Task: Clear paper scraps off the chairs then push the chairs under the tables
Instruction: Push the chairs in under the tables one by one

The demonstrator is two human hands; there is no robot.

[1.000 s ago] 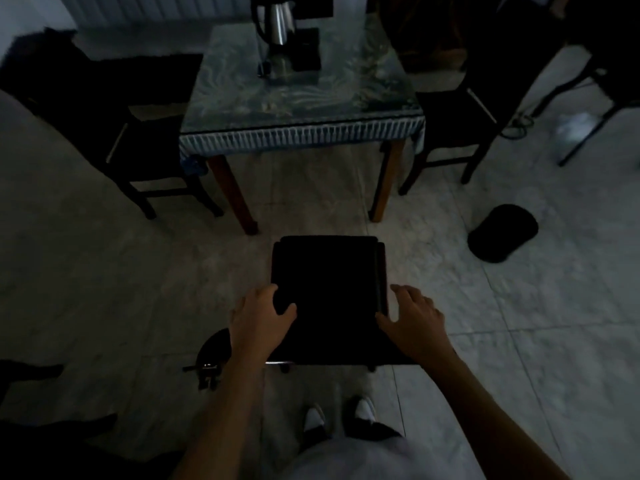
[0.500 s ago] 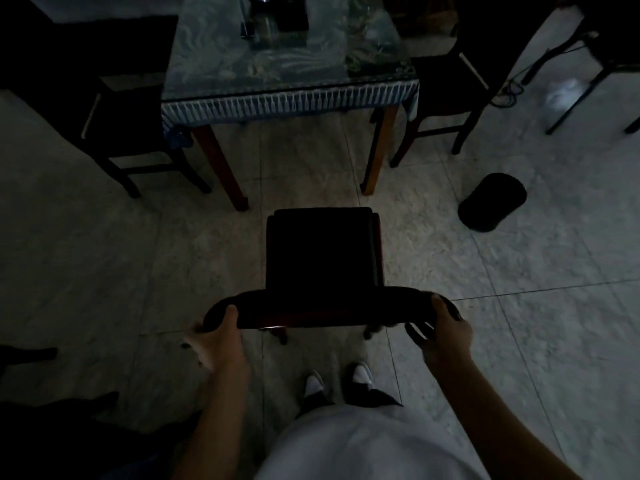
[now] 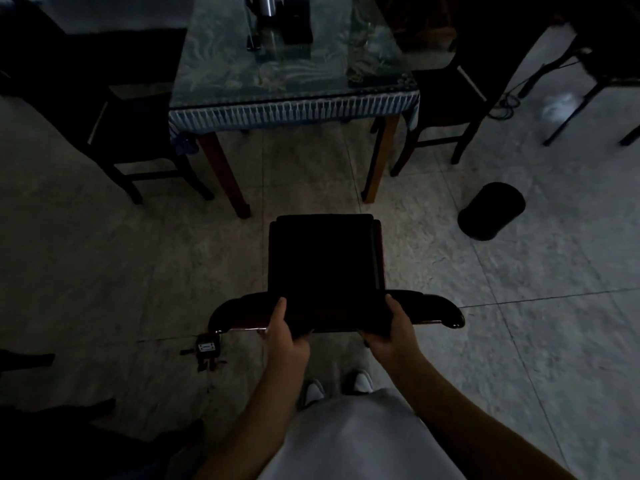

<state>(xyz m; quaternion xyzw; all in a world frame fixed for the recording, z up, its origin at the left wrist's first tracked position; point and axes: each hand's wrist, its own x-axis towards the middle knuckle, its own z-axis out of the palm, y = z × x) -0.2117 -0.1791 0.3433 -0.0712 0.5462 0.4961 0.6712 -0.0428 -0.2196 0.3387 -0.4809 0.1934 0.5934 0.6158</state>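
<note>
Chair (image 3: 325, 258) stands on the tiled floor (image 3: 138, 271), facing the surface (image 3: 291, 71), its seat front just short of the two near legs and roughly in line with the gap between them. The top rail of the backrest lies nearest the person. Left hand (image 3: 285, 336) and right hand (image 3: 393, 332) each hold that rail, thumbs on top and fingers curled beneath; both grips are clenched on the chair, set either side of the seat's width. This even, two-sided hold probably serves to keep the chair straight while it is pushed forward, so that it enters between the legs without catching one. The seat looks dark and no paper scrap is discernible on it, though the light is too dim to be certain. The step in hand is judged to be the push under the surface.

Two further chairs stand at the left side (image 3: 138, 133) and right side (image 3: 446, 109) of the surface, each partly tucked in. A dark bin (image 3: 491, 211) sits on the floor to the right, clear of the chair's path. A kettle (image 3: 266, 1) stands at the far edge of the surface.
</note>
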